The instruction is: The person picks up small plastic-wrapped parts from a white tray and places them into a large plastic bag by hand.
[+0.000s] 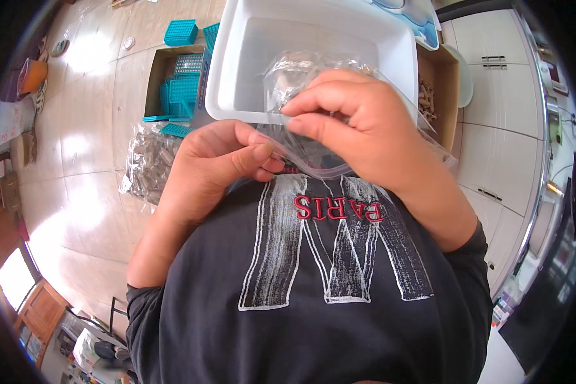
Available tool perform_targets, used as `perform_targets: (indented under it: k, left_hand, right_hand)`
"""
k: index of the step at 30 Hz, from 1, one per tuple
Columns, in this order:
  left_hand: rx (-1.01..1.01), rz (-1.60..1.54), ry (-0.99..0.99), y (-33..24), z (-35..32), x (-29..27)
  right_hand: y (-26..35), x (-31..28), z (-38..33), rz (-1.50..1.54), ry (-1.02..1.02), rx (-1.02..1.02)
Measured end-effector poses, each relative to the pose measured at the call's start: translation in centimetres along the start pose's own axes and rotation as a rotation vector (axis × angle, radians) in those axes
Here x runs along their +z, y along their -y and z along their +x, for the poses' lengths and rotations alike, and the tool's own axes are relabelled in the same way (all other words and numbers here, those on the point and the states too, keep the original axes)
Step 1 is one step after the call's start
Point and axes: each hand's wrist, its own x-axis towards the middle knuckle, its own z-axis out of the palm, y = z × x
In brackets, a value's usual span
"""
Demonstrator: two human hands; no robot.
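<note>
A clear plastic zip bag [280, 82] lies between my hands, in front of me and partly over the near rim of a white plastic tub [240, 64]. Small pale brown pieces seem to be in the bag's far part, blurred by glare. My left hand [221, 157] is closed, thumb and fingers pinching the bag's opening edge. With thumb and forefinger pressed together, my right hand [358, 121] grips the bag a little farther off, above its opening. The back of this hand covers much of the bag.
Left of the tub stands a cardboard box [152, 80] of teal plastic baskets [184, 89], with another teal basket [180, 32] behind it. A clear bag of brown pieces [150, 160] sits on the tiled floor [83, 128]. At right, a cardboard box [451, 96] holds small wooden-looking pieces beside white cabinets [499, 96].
</note>
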Motion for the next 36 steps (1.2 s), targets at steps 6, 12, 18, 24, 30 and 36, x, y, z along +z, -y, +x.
perform_targets:
  k: [6, 12, 18, 24, 30, 36]
  left_hand:
    - [0.047, 0.064, 0.053, 0.9, 0.0, -0.9]
    - [0.066, 0.197, 0.081, 1.2, 0.0, -0.9]
    - [0.049, 0.101, 0.139, 0.9, 0.1, -0.6]
    - [0.107, 0.055, 0.100, 1.3, 0.4, -0.9]
    - [0.383, 0.392, -0.171, 2.2, 2.6, -0.9]
    - [0.570, 0.493, -0.089, 1.7, 4.0, -0.7]
  right_hand:
    - [-0.2, 2.8, 0.1, 0.202, 0.047, 0.186]
    - [0.9, 3.2, -0.7, -0.166, -0.037, -0.035]
    - [1.5, 2.6, -1.0, -0.289, -0.143, -0.307]
    - [4.4, -1.7, -3.1, -0.158, -0.395, -0.378]
    - [5.1, -18.1, -12.7, 0.368, -0.879, -0.373]
    - [-0.9, -35.7, -31.9, 0.179, -1.515, -0.722]
